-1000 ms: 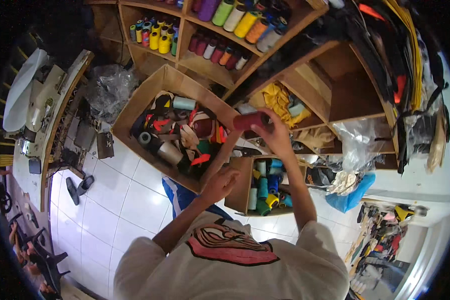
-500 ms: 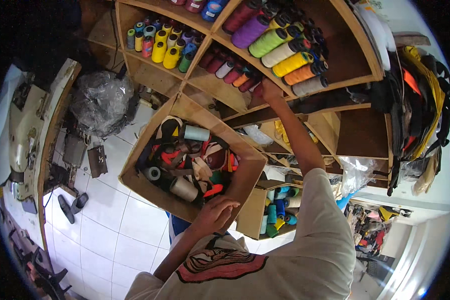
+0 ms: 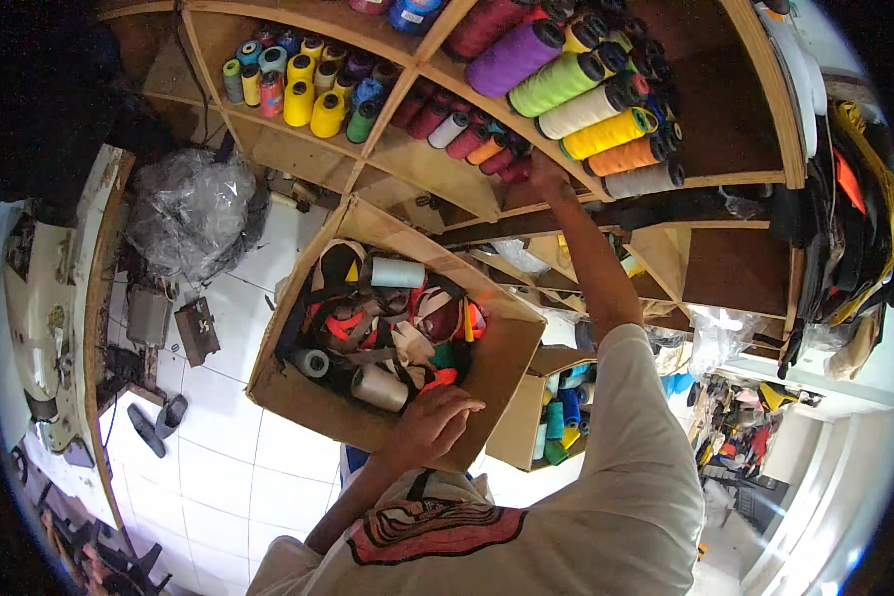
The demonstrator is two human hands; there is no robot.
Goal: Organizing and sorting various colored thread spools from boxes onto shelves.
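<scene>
My right hand (image 3: 550,181) reaches up into a middle shelf compartment, its fingers around a dark red thread spool (image 3: 517,169) at the near end of a row; the fingertips are mostly hidden. Beside it in that row lie an orange spool (image 3: 487,150) and a white spool (image 3: 448,130). My left hand (image 3: 433,425) is open, fingers stretched out over the near edge of a cardboard box (image 3: 507,382). The box holds webbing straps and fabric scraps, a pale blue spool (image 3: 397,273), a beige spool (image 3: 379,388) and a grey spool (image 3: 313,364).
The wooden shelf (image 3: 368,149) holds purple, green, yellow and orange thread cones. A second box (image 3: 515,425) of spools stands below my right arm. At left are a sewing machine (image 3: 40,298), a plastic bag (image 3: 191,214) and slippers (image 3: 159,422) on the tiles. Straps (image 3: 844,219) hang at right.
The view has shifted slightly, so the shelf and box sit differently in it. My right hand stays at the dark red spool, and my left hand stays by the box edge.
</scene>
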